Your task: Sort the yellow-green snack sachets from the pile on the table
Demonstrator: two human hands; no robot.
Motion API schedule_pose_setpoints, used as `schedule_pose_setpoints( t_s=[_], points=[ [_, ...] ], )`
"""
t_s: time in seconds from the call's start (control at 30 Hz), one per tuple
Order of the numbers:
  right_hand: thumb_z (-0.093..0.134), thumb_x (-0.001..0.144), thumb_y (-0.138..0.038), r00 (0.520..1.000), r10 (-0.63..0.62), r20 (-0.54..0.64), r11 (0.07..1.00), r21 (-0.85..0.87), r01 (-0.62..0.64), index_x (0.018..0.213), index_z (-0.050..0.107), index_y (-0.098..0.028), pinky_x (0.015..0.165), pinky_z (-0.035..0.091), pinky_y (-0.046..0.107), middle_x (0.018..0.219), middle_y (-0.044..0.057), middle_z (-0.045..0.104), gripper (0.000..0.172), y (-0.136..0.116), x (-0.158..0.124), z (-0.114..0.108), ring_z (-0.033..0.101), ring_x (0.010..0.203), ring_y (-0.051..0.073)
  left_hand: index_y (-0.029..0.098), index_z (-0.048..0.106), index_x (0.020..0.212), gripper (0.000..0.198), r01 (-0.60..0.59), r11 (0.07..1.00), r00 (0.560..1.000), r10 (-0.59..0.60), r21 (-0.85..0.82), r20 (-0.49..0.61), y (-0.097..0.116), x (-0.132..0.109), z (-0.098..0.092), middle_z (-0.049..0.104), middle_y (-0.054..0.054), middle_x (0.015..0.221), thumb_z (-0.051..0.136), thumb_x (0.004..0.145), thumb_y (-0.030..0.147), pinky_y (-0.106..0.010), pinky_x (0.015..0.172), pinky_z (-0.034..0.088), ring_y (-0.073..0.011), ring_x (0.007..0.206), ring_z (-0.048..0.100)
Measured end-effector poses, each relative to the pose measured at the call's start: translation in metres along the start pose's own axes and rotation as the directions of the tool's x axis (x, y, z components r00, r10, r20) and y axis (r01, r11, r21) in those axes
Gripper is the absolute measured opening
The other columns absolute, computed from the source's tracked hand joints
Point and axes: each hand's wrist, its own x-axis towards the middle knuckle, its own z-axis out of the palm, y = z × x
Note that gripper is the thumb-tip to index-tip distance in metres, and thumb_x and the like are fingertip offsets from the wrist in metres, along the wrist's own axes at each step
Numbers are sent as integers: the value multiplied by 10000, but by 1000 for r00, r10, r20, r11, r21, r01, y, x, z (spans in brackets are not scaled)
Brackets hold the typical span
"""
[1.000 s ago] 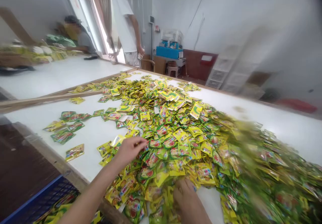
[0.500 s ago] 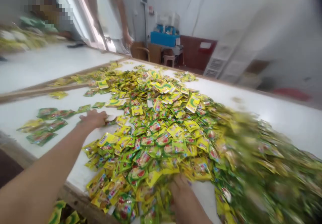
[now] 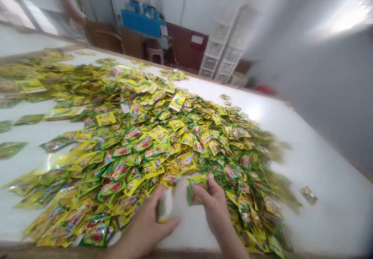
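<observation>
My right hand (image 3: pixel 215 206) pinches a small green and yellow sachet (image 3: pixel 196 191) between thumb and fingers, above a bare strip of the white tabletop. Facing it on the left, my left hand (image 3: pixel 150 218) is curled around a flat white piece with a yellow edge (image 3: pixel 166 204), too blurred to name more exactly. Both hands are close together at the near side of the table. Around them spreads a large heap of glossy sachets (image 3: pixel 145 146), green and yellow with red fruit pictures.
Larger yellow cards (image 3: pixel 177 101) lie on the heap. A wooden edge (image 3: pixel 186 70) borders the white table (image 3: pixel 326 166). Beyond stand white stacked crates (image 3: pixel 215 51), a blue box (image 3: pixel 141 22) and a stool (image 3: pixel 155 50). Another person's hand (image 3: pixel 77 16) shows at upper left.
The view has swung right. My left hand has come from the heap's left side to the near middle, holding the white piece. My right hand has lifted a sachet out of the heap.
</observation>
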Motion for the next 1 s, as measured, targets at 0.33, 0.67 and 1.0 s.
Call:
schedule_pose_setpoints(
  t_s=[0.33, 0.67, 1.0],
  points=[
    [568, 894, -167, 879, -469, 84, 700, -571, 429, 1047, 629, -234, 854, 440, 334, 977, 43, 603, 178, 9, -27, -21, 554, 937, 204, 238, 420, 833, 143, -109, 966, 980, 143, 233, -137, 29, 11, 94, 575, -22, 767, 559, 805, 248, -309, 638, 409, -240, 742, 603],
    [646, 723, -27, 957, -202, 210, 703, -650, 291, 805, 695, -210, 754, 387, 258, 806, -13, 520, 207, -11, -20, -42, 522, 841, 167, 175, 456, 1096, 584, -208, 948, 958, 247, 241, -146, 8, -3, 113, 581, -102, 1012, 771, 645, 371, -443, 796, 469, -324, 965, 590],
    [561, 703, -24, 934, -168, 315, 549, -757, 354, 809, 636, -199, 683, 364, 237, 812, -15, 504, 218, -25, -23, -19, 510, 755, 139, 173, 505, 1022, 426, -176, 970, 959, 208, 170, -192, 3, -8, 104, 538, -71, 946, 683, 639, 230, -399, 747, 479, -290, 917, 564]
  ],
)
